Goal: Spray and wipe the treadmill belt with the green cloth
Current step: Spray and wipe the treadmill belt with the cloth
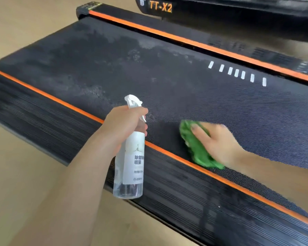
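Observation:
The black treadmill belt runs diagonally across the view, with pale damp patches on its far left part. My left hand grips a clear spray bottle with a white trigger head, held upright above the near side rail. My right hand presses flat on the crumpled green cloth, which lies on the belt close to the near orange stripe. The fingers of that hand are stretched out over the cloth.
Orange stripes border the belt on both sides, beside ribbed black side rails. White dashes mark the belt at right. The motor housing labelled TT-X2 rises at the top. Light wooden floor lies at left.

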